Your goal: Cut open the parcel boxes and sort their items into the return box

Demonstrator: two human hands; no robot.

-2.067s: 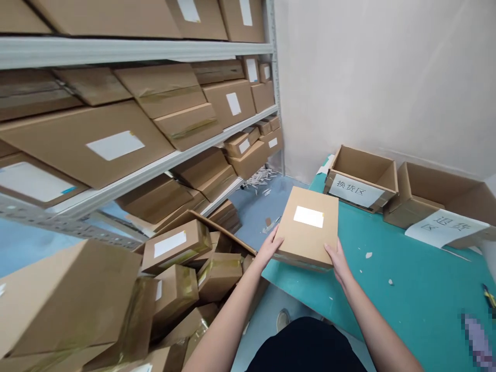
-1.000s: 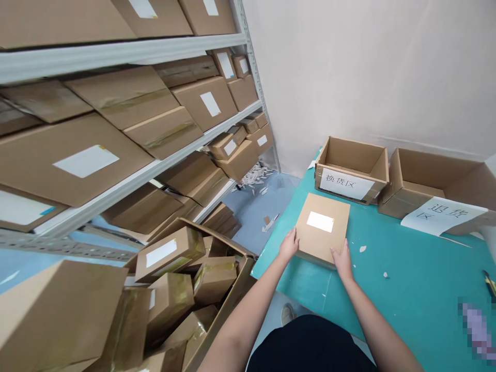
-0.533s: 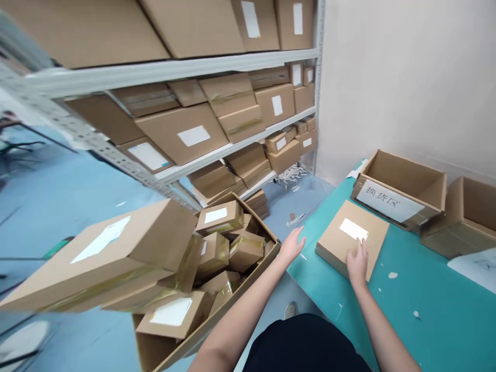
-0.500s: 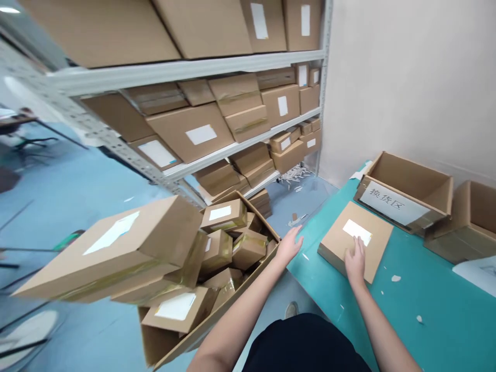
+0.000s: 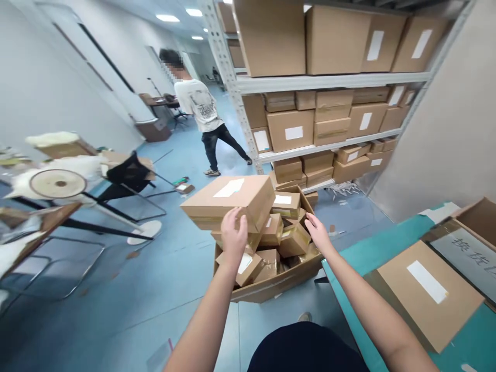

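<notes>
A large flat carton (image 5: 228, 199) with a white label rests tilted on top of a heap of smaller parcels in a big open cardboard box (image 5: 263, 294). My left hand (image 5: 234, 235) is at the near side of that carton, fingers extended; whether they touch it I cannot tell. My right hand (image 5: 318, 230) hovers by the right rim of the big box, fingers loosely apart, holding nothing. Close to it in the heap lie a taped parcel (image 5: 294, 240) and a labelled parcel (image 5: 285, 206). On the green table lies another flat labelled carton (image 5: 422, 289).
A metal shelf rack (image 5: 337, 82) full of cartons stands behind the big box. The green table (image 5: 372, 248) is on the right, with an open labelled box (image 5: 476, 222). A person (image 5: 199, 108) walks at the back left, beyond chairs and a round-based stand (image 5: 144, 232).
The view has swung left. My right hand has left the carton on the table and come over by the big box. My left hand has moved left to the large flat carton.
</notes>
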